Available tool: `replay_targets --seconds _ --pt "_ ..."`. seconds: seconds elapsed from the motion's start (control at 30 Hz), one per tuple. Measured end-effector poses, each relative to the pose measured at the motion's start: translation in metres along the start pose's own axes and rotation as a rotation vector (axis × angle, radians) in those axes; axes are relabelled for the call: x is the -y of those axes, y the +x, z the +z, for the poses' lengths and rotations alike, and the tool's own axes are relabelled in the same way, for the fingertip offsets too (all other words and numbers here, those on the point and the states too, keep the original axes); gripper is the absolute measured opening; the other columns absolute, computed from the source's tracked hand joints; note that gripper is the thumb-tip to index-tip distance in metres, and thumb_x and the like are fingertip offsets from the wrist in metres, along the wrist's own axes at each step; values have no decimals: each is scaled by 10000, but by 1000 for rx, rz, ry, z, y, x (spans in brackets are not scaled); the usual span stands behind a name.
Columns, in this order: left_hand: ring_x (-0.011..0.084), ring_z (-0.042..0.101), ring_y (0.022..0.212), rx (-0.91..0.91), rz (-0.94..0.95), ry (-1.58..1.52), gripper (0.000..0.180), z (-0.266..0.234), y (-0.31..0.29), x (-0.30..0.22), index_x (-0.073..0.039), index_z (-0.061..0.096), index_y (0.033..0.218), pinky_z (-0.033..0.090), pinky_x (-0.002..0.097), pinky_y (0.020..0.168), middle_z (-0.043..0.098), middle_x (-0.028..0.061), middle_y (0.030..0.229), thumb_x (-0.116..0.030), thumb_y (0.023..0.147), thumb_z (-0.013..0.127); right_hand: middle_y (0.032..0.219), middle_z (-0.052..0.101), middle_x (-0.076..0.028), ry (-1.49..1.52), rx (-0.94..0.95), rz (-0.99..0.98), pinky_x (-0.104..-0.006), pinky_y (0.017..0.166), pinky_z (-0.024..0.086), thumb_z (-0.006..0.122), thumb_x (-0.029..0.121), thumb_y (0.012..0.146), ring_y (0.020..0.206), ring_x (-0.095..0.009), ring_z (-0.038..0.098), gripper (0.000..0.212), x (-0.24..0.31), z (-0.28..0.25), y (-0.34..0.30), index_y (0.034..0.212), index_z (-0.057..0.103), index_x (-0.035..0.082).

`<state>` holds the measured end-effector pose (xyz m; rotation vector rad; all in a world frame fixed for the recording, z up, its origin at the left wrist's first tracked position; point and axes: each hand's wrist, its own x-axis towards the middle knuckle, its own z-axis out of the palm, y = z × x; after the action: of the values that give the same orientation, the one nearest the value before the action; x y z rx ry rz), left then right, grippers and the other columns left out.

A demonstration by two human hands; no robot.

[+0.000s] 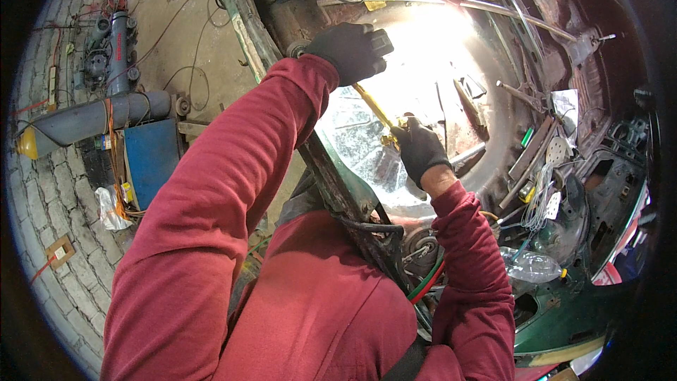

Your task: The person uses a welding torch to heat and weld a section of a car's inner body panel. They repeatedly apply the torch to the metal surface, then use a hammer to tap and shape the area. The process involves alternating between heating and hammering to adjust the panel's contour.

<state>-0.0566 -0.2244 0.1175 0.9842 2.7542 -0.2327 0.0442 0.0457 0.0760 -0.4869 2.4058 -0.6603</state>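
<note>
Near centre the right hand (423,148) grasps a yellow tool (374,107); upper centre, inside the metal edge (248,44), the left hand's (349,53) grip I can't tell. Room shows between them.

Left arm (215,169): red-sleeved, reaching forward and inward, slightly bent. Left wrist (321,68): covered, sleeve meeting glove. Left hand (350,53): black-gloved, farther forward than the other, fingers pointing rightward; closure unclear. Right arm (471,261): red-sleeved, bent at the elbow, forearm angled forward and inward. Right wrist (438,180): bare skin showing. Right hand (422,148): black-gloved, fingers curled in a grip. Torso (324,303): red-clad, leaning forward.
</note>
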Motion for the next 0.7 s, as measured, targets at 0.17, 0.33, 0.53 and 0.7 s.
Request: replay_targets --seconds 0.17,0.33,0.53,0.7 --pt "280 716 1142 -87 72 43 260 -3 1 0 -179 698 1179 615 453 963 697 67 1227 -324 1068 512 1018 748 -295 -128 70 -20 -554 848 576 570 388 1131 1025 -482 739 408 -9 0 0 1236 583 -5" --pt "270 712 1144 -44 3 -33 268 -3 5 -6 -173 692 1179 612 449 951 687 58 1233 -325 1061 505 1237 690 -226 -227 189 87 -520 901 606 533 201 1110 1032 -413 754 260 -12 -26 -20 1232 759 157" --pt "339 759 1069 38 -270 -274 403 30 16 -12 -94 741 1157 620 484 925 770 123 1167 -413 974 577 1041 752 -340 -132 96 163 -578 896 579 597 397 1108 1059 -501 741 431 -39 -44 -46 1212 651 -18" --pt "359 775 986 149 -402 -367 317 -11 18 -27 -125 772 1054 650 490 884 755 144 1139 -315 1021 520 985 755 -340 -36 23 259 -572 866 586 643 367 1092 1009 -517 743 415 -29 -62 -56 1189 676 -34"
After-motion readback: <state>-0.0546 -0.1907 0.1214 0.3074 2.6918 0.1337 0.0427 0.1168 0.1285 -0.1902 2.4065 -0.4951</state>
